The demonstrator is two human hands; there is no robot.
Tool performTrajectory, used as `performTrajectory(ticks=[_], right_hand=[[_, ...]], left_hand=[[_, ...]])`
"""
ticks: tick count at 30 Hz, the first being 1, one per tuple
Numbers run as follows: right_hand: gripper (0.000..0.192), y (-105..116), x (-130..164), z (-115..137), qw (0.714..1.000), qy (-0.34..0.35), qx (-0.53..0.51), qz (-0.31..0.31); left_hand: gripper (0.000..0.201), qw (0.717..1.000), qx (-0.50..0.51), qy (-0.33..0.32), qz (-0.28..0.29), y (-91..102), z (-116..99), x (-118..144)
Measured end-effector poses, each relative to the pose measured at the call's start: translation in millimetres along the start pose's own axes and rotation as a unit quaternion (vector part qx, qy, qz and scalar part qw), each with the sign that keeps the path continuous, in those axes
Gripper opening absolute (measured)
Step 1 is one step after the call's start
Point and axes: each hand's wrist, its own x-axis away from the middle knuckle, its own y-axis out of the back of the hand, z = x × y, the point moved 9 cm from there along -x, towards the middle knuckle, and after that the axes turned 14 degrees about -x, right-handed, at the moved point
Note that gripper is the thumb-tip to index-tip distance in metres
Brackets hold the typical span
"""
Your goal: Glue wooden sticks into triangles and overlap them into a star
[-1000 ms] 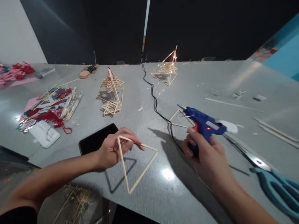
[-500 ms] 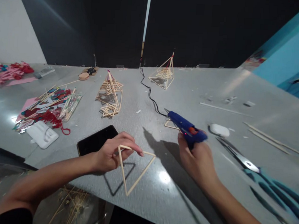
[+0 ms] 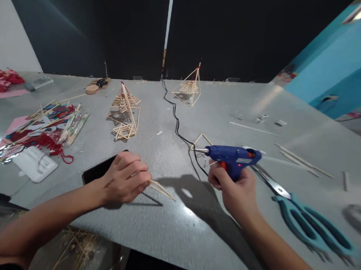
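Note:
My left hand (image 3: 128, 177) is closed around one end of a triangle of thin wooden sticks (image 3: 162, 189), seen nearly edge-on above the table. Its held part is hidden by my fingers. In my right hand (image 3: 234, 187) is a blue hot glue gun (image 3: 232, 156), gripped by the handle, its metal nozzle pointing left. Behind the nozzle another stick triangle (image 3: 202, 135) lies on the table, partly hidden by the gun. A black phone (image 3: 99, 170) lies under and behind my left hand.
Teal-handled scissors (image 3: 304, 218) lie right of my right forearm. Two stick pyramids, a left one (image 3: 123, 111) and a right one (image 3: 191, 86), stand at the back. A black cord (image 3: 177, 120) runs back from the gun. Craft materials (image 3: 46, 129) and a white object (image 3: 36, 165) lie left.
My left hand has turned the stick triangle from face-on to nearly edge-on. The glue gun has swung level, its nozzle now pointing left. The view has shifted slightly right.

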Motion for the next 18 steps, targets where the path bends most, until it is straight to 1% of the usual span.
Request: performTrajectory(ticks=[2,5,8,9,11,13,15,18], right_hand=[[0.045,2,1,-1,1.0,0.007,0.016,-0.008],[0.045,2,0,0,0.992,0.052,0.114,-0.002],[0.033,-3,-5,-3,0.976,0.101,0.19,0.027],[0.033,-4,-6,-4,0.974,0.111,0.193,0.037],[0.04,-9,-9,-7,0.969,0.13,0.198,0.065],[0.041,-14,-10,-10,0.967,0.136,0.193,0.096],[0.038,-17,-9,-11,0.97,0.127,0.177,0.111],[0.038,-16,-5,-12,0.982,0.089,0.13,0.101]], left_hand=[[0.012,1.0,-0.016,-0.004,0.005,-0.5,-2,0],[0.011,0.999,-0.034,-0.006,0.02,-0.7,-4,-3],[0.011,0.998,-0.047,-0.009,0.033,0.1,-5,-5],[0.01,0.998,-0.051,-0.01,0.035,0.3,-6,-6],[0.009,0.998,-0.058,-0.012,0.038,0.6,-6,-6],[0.009,0.997,-0.064,-0.013,0.039,0.1,-7,-6],[0.009,0.997,-0.069,-0.01,0.039,-0.5,-8,-7],[0.01,0.997,-0.074,-0.002,0.036,0.2,-8,-8]])
